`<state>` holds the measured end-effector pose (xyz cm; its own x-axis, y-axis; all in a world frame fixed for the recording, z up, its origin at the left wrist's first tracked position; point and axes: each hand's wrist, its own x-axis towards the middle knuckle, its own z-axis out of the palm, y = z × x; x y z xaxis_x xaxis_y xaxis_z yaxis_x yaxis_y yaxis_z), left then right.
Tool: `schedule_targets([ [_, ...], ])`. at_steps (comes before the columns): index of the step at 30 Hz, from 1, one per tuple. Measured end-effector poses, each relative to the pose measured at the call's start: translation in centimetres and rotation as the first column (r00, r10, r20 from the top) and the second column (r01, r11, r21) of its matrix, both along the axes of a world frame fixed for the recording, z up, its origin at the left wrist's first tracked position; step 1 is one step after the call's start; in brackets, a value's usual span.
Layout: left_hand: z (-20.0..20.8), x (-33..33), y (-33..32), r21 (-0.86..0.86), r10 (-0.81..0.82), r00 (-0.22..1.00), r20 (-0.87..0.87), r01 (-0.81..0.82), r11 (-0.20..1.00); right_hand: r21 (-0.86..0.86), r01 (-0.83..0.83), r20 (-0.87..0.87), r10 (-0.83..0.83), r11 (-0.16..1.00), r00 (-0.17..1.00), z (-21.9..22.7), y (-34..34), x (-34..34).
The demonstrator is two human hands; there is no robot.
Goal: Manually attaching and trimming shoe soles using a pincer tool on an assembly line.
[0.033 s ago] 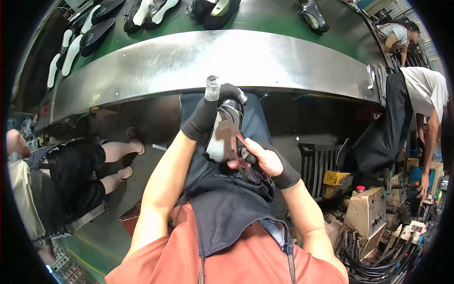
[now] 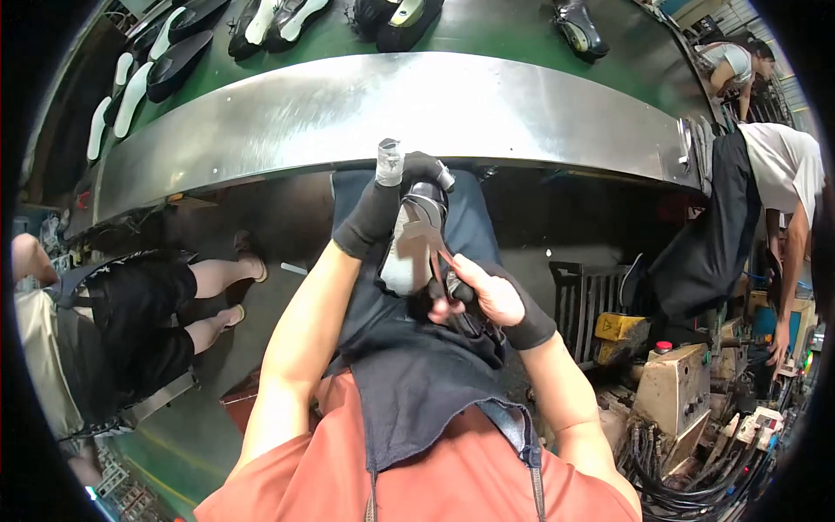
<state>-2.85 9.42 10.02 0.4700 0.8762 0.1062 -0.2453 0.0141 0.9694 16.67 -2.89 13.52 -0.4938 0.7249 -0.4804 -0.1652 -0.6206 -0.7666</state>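
A dark shoe with a pale grey underside lies bottom up across my lap, over the dark apron. Around its far end is my left hand, closed, in a black fingerless-looking glove with silver tape on the thumb and a finger. My right hand, in a black glove with bare fingertips, is wrapped round the handles of metal pincers. The pincers' broad head rests over the shoe's underside, near its right edge. Whether the jaws grip anything is too small to tell.
Beyond my knees runs a metal bench edge, with a green surface holding several shoes and soles. A person sits at left; another bends at right. Close on the right are a yellow box, a control box and cables.
My right hand has shifted very slightly to the right, and its lower fingers have moved with the pincers' handles. The left hand and the shoe stay almost where they were.
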Motion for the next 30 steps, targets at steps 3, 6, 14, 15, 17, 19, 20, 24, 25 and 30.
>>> schedule_targets([
  [3,0.9,0.4,-0.6,0.169,0.068,0.996,-0.063,-0.057,0.984,0.034,-0.027,0.334,0.014,0.999,0.942,1.8,-0.9,-1.1],
  [6,0.6,1.1,-1.2,0.058,0.106,0.993,-0.06,-0.102,0.993,0.563,-0.037,0.505,-0.308,0.826,0.807,-5.8,-2.3,-3.3],
  [14,0.5,0.1,-0.9,0.197,0.139,0.99,-0.023,-0.132,0.971,0.57,-0.092,0.512,-0.266,0.817,0.817,-4.8,-3.1,-2.0],
  [15,0.6,-0.1,-1.0,0.193,0.111,0.994,-0.011,-0.107,0.975,0.464,-0.107,0.523,-0.175,0.879,0.834,-3.9,-3.0,-1.3],
  [17,0.1,0.0,-1.1,0.191,0.104,0.995,-0.014,-0.099,0.976,0.312,-0.048,0.419,-0.092,0.949,0.904,-3.7,-2.4,-0.3],
  [19,0.4,0.7,-1.6,0.16,0.102,0.994,-0.023,-0.097,0.982,0.297,-0.072,0.191,0.015,0.952,0.981,-4.2,-1.3,0.5],
  [20,0.4,0.9,-1.9,0.092,0.101,0.995,0.008,-0.102,0.991,0.361,-0.047,0.152,-0.009,0.932,0.988,-2.6,-0.8,0.3],
  [24,1.1,0.6,-3.0,0.114,0.122,0.992,0.011,-0.122,0.986,0.075,-0.122,0.039,0.119,0.99,0.992,0.2,-1.2,0.1],
  [25,1.0,0.6,-3.2,0.11,0.128,0.992,0.011,-0.128,0.986,0.218,-0.11,0.197,0.067,0.97,0.978,0.1,-1.8,-0.5],
  [30,0.0,0.3,-3.6,0.185,0.171,0.985,0.008,-0.17,0.968,0.603,0.113,0.337,-0.38,0.79,0.861,-8.7,-4.1,-5.7],
])
